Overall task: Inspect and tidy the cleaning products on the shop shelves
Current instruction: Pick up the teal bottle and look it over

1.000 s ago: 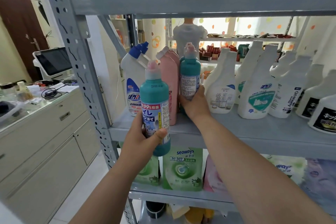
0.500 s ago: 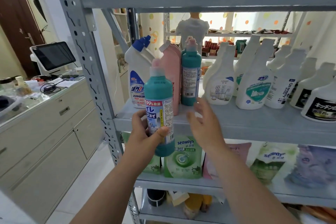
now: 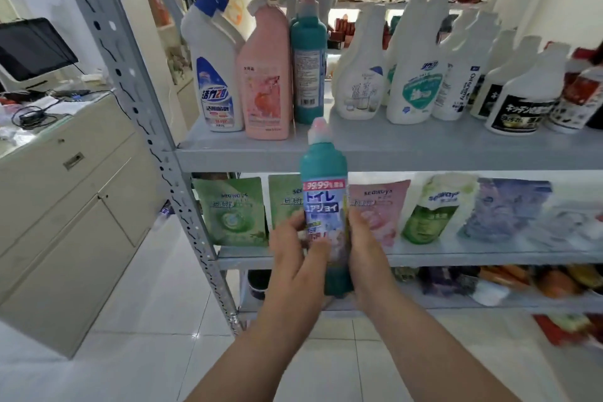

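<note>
Plainly the teal bottle (image 3: pixel 324 202) is off the shelf, held upright in front of its edge, with the left hand (image 3: pixel 293 250) and the right hand (image 3: pixel 365 248) both curled round its lower label. It looks like rigid, smooth plastic, probably weighty with liquid, so the mid-body is the safer hold. Behind, the grey metal shelf (image 3: pixel 424 157) carries a twin bottle (image 3: pixel 308 65) beside a pink bottle (image 3: pixel 264 81), with refill pouches (image 3: pixel 233 212) below and a cream counter (image 3: pixel 65 192) on the tiled floor (image 3: pixel 156 320) at left.
</note>
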A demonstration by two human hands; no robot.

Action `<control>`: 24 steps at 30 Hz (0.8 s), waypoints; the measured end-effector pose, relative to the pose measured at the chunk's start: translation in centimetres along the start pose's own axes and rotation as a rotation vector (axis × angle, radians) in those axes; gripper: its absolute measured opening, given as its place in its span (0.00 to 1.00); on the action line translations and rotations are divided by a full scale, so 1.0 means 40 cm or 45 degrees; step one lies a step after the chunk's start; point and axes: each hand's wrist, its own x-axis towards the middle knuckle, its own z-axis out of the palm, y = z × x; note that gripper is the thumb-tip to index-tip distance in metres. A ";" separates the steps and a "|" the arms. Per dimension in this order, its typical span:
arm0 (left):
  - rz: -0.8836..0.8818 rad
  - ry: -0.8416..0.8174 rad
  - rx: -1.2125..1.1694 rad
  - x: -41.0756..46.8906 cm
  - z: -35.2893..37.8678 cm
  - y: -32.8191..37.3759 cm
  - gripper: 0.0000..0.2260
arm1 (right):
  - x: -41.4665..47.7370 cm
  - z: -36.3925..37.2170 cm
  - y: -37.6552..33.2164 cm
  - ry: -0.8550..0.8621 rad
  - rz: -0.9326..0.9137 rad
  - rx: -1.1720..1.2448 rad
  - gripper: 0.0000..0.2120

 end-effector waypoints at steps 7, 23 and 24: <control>-0.485 0.043 -0.346 -0.020 0.016 0.008 0.16 | -0.063 -0.060 0.015 -0.116 -0.128 -0.001 0.27; -0.177 0.255 -0.017 -0.181 0.322 -0.046 0.15 | -0.105 -0.381 -0.014 -0.066 0.304 0.507 0.21; -0.250 0.307 -0.112 -0.181 0.336 -0.054 0.12 | -0.114 -0.395 -0.010 -0.097 0.322 0.506 0.23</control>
